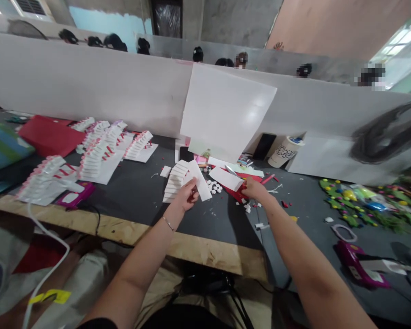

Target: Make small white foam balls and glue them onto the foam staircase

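My left hand [187, 195] is closed on a white paper strip [202, 183], held upright at a slant beside a fanned row of folded white pieces [174, 183]. To the right, my right hand [253, 188] is closed around scissors [231, 171], whose blades show past the fingers; their handles are hidden in the hand. A second white card [226, 178] lies by the blades, over red paper [233, 193]. Between the hands sits a small group of round white pieces [214, 187].
Finished-looking folded white pieces with red ribbons [92, 160] stand at the left near a purple power strip [76, 195]. A paper cup [283, 151], dark phone [264, 146] and white board [226, 114] are behind. Green decorations [349, 201] and another purple strip [359, 265] lie right.
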Motion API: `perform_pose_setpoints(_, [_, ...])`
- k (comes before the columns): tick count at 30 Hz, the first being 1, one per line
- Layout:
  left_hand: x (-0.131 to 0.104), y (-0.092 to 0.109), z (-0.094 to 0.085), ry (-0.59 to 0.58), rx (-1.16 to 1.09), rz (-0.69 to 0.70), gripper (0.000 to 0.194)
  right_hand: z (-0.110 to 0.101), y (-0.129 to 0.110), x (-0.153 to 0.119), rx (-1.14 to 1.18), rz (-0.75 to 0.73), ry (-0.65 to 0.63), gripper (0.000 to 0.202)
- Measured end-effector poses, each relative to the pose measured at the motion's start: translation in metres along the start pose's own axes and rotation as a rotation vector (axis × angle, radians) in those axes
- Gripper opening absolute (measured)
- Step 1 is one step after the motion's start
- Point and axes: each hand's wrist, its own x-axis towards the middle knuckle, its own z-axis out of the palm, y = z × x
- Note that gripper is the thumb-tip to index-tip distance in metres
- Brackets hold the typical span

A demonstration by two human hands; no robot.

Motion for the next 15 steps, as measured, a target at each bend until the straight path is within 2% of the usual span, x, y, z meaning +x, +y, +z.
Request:
perform_pose_setpoints(4, [-0.003,-0.003,0.005,-0.012,0.052,0.017,0.029,-0.026,0.009,-0.006,-0.072,0.060,0.041,0.048])
perform_pose_setpoints(7, [-0.004,-0.004,0.010,0.000,0.044,-0.002,0.027,-0.054,0.019,-0.014,-0.140,0.126,0.129,0.054])
perform_pose_setpoints(9, [-0.004,-0.003,0.012,0.029,-0.008,-0.019,0.023,-0.072,0.029,-0.022,-0.108,0.188,0.170,0.054])
perform_pose_setpoints(11, [-0.003,-0.002,0.013,0.090,-0.086,-0.045,0.020,-0.079,0.038,-0.035,0.088,0.188,0.212,0.057])
perform_pose_setpoints(12, [-0.003,-0.001,0.013,0.128,-0.130,-0.057,0.020,-0.077,0.040,-0.046,0.262,0.151,0.232,0.062])
perform_pose_setpoints(13, [-0.003,0.000,0.013,0.161,-0.173,-0.071,0.019,-0.070,0.041,-0.061,0.499,0.071,0.251,0.066])
perform_pose_setpoints(15, [-0.004,0.002,0.013,0.177,-0.242,-0.088,0.016,-0.043,0.034,-0.099,1.001,-0.139,0.157,0.068])
